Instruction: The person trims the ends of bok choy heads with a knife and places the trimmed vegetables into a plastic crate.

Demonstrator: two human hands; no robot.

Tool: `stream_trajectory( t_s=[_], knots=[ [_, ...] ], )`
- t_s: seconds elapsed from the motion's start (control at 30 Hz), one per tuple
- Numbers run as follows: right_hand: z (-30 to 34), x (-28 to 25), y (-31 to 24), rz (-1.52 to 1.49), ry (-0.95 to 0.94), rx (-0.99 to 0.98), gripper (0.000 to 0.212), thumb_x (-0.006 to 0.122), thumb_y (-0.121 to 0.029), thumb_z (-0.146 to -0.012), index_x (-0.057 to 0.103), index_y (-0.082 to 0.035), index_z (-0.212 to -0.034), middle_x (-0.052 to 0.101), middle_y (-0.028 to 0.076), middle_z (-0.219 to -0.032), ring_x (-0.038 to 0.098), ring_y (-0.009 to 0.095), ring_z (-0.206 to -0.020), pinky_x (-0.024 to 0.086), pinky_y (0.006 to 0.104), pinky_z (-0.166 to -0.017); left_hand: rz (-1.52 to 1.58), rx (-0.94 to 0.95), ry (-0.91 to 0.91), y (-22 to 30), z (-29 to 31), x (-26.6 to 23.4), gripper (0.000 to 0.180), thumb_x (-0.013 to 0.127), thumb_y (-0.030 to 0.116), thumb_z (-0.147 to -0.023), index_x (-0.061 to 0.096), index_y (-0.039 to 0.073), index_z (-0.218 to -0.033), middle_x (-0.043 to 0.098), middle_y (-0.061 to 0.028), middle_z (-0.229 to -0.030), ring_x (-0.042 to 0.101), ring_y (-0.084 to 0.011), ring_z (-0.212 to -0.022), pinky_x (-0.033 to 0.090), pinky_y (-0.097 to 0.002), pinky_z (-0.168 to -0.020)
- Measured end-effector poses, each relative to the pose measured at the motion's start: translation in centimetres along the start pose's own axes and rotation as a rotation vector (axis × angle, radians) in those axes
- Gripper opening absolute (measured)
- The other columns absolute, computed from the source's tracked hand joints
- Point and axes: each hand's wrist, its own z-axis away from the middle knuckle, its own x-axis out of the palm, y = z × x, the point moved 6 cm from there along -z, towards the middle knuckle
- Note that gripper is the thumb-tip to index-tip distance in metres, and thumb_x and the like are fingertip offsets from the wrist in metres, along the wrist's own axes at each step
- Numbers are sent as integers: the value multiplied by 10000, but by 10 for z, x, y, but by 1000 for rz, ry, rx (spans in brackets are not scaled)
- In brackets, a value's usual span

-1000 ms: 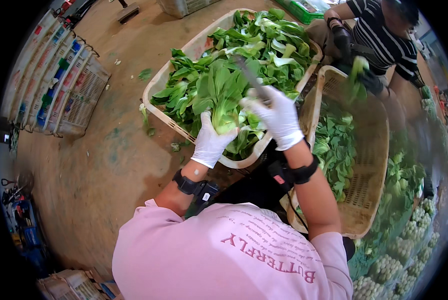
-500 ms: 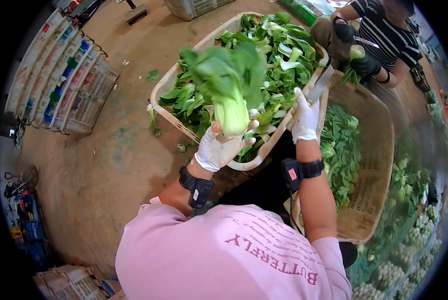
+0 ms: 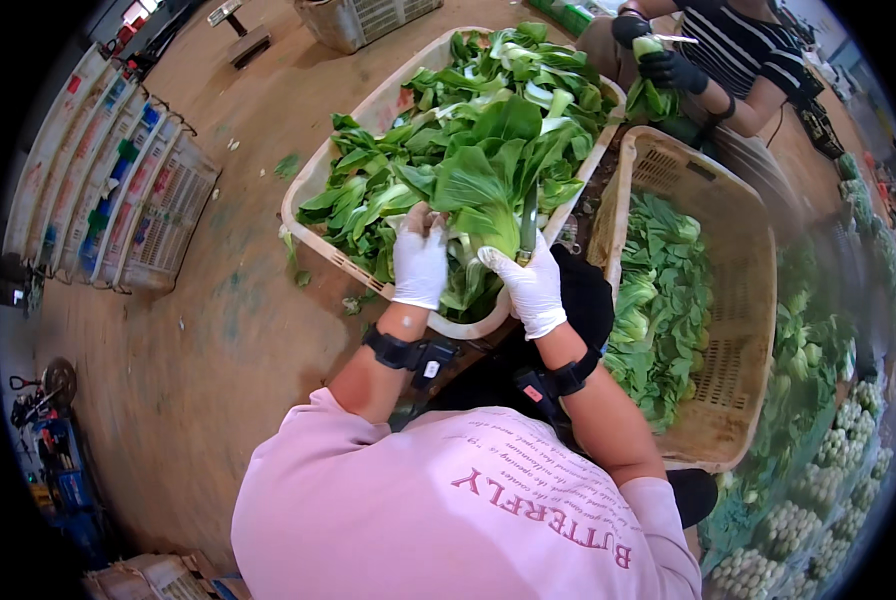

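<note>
Over the near end of a light plastic crate [image 3: 330, 245] full of loose greens, I have a head of bok choy [image 3: 495, 228], its leaves pointing away from me. My right hand [image 3: 533, 290], in a white glove, is closed around a knife [image 3: 529, 222] whose blade points up and away. Its thumb presses the bok choy's pale base. To the left, my left hand [image 3: 421, 262], gloved with bare fingertips, is bent in with fingers closed against the leaves; what they pinch is hidden.
On the right stands a second crate [image 3: 743, 330] partly filled with bok choy [image 3: 658, 310]. A co-worker's dark-gloved hand [image 3: 673, 72] holds another head beyond it. Stacked crates [image 3: 118, 180] are on the left; piled greens [image 3: 798, 350] lie at far right.
The bok choy has swung right and lower, from my left palm to my right hand. My right hand came left with the knife. The left fingers have closed, and the view has shifted slightly.
</note>
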Motion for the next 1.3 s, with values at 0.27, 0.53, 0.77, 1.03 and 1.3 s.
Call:
stream_trajectory(
  t_s=[0.27, 0.53, 0.77, 1.03, 1.3],
  knots=[
    [18, 7, -40, 546, -19, -266, 590, 777, -297, -703, 571, -61, -1203, 655, 130, -987, 642, 287, -865, 508, 348, -745, 628, -354, 34, -13, 14, -3, 507, 653, 230, -871, 402, 100, -1291, 538, -56, -1177, 571, -201, -1030, 498, -366, -840],
    [12, 1, -5, -271, -108, 71, 593, 779, -180, -753, 500, 4, -1242, 632, 80, -1053, 615, 133, -907, 496, 257, -771, 846, -492, -38, -20, 28, 21, 306, 623, 233, -899, 486, 105, -1140, 569, -51, -1117, 551, -213, -1064, 458, -425, -884],
    [44, -31, -59, -535, -113, 134, 564, 738, -51, -766, 470, -6, -1260, 567, 58, -1153, 528, 135, -1067, 433, 285, -923, 678, -273, -65, 12, 15, -12, 403, 520, 360, -918, 475, 167, -1269, 562, -67, -1200, 537, -202, -1065, 435, -313, -885],
    [78, -137, -140, 735, 211, -417, 624, 799, -310, -622, 590, -93, -1169, 626, 106, -1106, 601, 283, -977, 479, 338, -852, -53, 360, -99, 121, 28, 74, 826, 655, 417, -795, 261, 105, -1451, 370, -138, -1424, 346, -277, -1307, 221, -468, -1067],
    [77, -129, -111, 763, 148, -449, 633, 801, -243, -624, 579, -116, -1203, 604, 87, -1170, 563, 285, -1053, 474, 343, -876, -25, 52, -398, 91, 15, 122, 241, 688, 140, -840, 656, -29, -1010, 672, -56, -926, 586, -106, -789, 468, -251, -717]
  ],
)
